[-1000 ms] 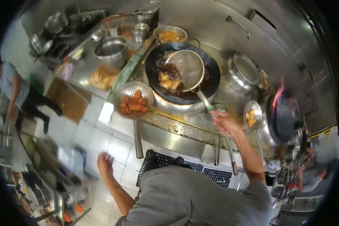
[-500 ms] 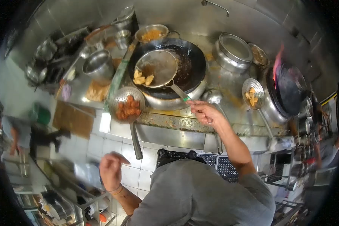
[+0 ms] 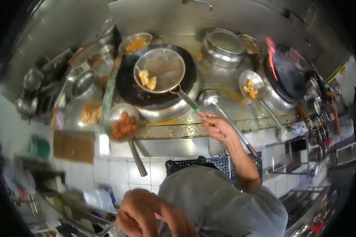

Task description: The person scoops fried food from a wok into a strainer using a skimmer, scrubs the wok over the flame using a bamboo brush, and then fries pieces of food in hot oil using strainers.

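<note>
My right hand (image 3: 217,125) is closed round the handle of a fine-mesh strainer (image 3: 162,65) held over a dark wok (image 3: 126,93). A few pale yellow fried pieces (image 3: 147,80) lie at the strainer's left side. My left hand (image 3: 154,215) is raised close to the camera at the bottom, in front of my grey shirt. Its fingers are curled together; what they may pinch is hidden. At the counter's front edge, left of the wok, rests a perforated skimmer (image 3: 136,158) with reddish-brown fried pieces (image 3: 124,126) in it.
A ladle (image 3: 233,124) lies right of my strainer. Beyond are a lidded steel pot (image 3: 224,45), a second skimmer (image 3: 251,81) with fried pieces, and another wok (image 3: 286,75) with a flame beside it. Steel pots (image 3: 84,83) stand at left, and a bowl of orange food (image 3: 136,44) behind.
My left hand has risen from the lower left to close before the camera. The view has shifted, and the strainer is still in my right hand. The pieces in it look fewer.
</note>
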Demonstrator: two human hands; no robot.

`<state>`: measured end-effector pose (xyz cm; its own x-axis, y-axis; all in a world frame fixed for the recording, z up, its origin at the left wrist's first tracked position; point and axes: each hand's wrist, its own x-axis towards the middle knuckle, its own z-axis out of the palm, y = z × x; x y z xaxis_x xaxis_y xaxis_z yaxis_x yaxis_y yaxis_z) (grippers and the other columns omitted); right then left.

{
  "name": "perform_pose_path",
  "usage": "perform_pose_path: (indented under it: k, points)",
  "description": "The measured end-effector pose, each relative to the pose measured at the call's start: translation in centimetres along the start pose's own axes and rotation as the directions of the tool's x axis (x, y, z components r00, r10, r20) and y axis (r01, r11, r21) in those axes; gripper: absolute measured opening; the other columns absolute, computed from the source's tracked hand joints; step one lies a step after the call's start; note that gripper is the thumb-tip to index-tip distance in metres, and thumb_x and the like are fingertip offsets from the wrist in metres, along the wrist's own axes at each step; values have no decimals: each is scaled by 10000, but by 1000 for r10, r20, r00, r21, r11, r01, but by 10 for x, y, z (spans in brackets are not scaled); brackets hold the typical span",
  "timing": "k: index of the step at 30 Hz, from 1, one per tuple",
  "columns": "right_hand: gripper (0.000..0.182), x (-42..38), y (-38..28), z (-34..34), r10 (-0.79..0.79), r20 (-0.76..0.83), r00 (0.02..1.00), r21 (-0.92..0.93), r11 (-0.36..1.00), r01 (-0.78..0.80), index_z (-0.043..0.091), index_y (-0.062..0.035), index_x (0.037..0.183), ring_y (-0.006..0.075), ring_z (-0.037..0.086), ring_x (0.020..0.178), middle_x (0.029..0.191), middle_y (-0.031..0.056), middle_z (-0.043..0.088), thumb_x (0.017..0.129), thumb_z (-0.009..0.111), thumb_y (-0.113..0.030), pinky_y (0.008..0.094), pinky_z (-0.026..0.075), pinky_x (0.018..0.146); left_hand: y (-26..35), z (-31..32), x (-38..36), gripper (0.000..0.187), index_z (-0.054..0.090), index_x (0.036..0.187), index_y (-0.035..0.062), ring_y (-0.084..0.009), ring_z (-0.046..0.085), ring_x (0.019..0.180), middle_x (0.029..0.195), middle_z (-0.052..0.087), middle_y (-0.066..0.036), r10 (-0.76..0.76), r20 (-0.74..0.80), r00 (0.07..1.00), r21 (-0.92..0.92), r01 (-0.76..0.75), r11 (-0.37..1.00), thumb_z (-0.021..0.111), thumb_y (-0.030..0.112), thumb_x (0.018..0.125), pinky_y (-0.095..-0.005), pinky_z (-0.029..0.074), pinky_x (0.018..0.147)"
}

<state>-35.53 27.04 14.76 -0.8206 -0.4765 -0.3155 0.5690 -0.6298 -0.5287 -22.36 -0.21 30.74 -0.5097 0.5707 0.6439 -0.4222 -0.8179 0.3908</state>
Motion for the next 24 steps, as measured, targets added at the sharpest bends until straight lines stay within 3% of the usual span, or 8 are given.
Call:
perform_pose_path:
  k: [5, 11, 13, 16, 17, 18, 21, 24]
  points:
    - [359, -88, -10, -23, -246, -143, 959, 81, 962, 259, 448, -53, 1297, 9, 302, 346, 750, 18, 499, 940, 482, -65, 164, 233, 240, -1, -12, 19, 112, 631, 969, 9, -303, 607, 965, 1040, 599, -191, -49, 66, 997, -71, 54, 996, 580, 46, 877, -408, 532, 856]
    - [338, -148, -27, -43, -628, -490, 605, -358, 777, 517, 501, -34, 1249, 42, 335, 323, 693, 32, 537, 911, 494, -42, 200, 252, 254, 4, -25, 11, 124, 623, 988, 27, -281, 597, 949, 1030, 598, -169, -56, 97, 994, -60, 62, 996, 584, 52, 873, -359, 523, 815]
    - [313, -141, -35, -67, -754, -580, 309, -738, 647, 193, 531, -19, 1206, 65, 367, 318, 645, 30, 533, 896, 491, -35, 224, 264, 260, 8, -28, 19, 128, 609, 987, 34, -289, 586, 976, 1048, 589, -160, -238, 119, 964, -151, 254, 955, 593, 45, 861, -392, 504, 861]
    - [297, -144, -48, -101, -816, -508, 275, -858, 507, -79, 566, 23, 1167, 114, 467, 376, 626, 48, 567, 888, 501, -53, 260, 336, 333, -15, -24, 24, 139, 596, 981, 38, -273, 576, 1002, 1083, 580, -144, -128, 130, 983, -187, 151, 971, 609, 48, 843, -431, 491, 884]
    - [293, -142, -52, -113, -862, -442, 247, -883, 371, -286, 580, 41, 1152, 136, 514, 416, 625, 59, 580, 886, 507, -57, 278, 380, 377, -13, -23, 29, 138, 596, 974, 39, -264, 577, 1005, 1086, 579, -141, -164, 146, 976, -199, 191, 961, 614, 51, 838, -438, 489, 886]
    - [299, -141, -49, -165, -960, -48, 275, -856, -102, -507, 587, 66, 1148, 162, 583, 529, 617, 79, 592, 885, 510, -53, 311, 445, 490, 0, -25, 36, 129, 598, 966, 47, -261, 577, 1003, 1078, 579, -152, -272, 180, 945, -137, 298, 945, 618, 58, 840, -428, 489, 893]
    - [304, -131, -42, -120, -979, -99, 179, -843, -13, -537, 590, 57, 1159, 154, 592, 582, 606, 82, 579, 883, 506, -40, 327, 467, 545, 11, -37, 29, 131, 597, 976, 33, -258, 584, 991, 1060, 586, -163, -171, 226, 959, -60, 189, 980, 609, 56, 849, -407, 499, 874]
    - [326, -119, -36, -40, -894, -295, 338, -955, 289, -68, 564, 10, 1229, 97, 524, 534, 654, 41, 581, 913, 508, -49, 271, 418, 491, 19, -39, 13, 137, 596, 992, 12, -253, 594, 973, 1034, 596, -179, -84, 280, 956, 39, 76, 996, 596, 54, 862, -374, 514, 845]
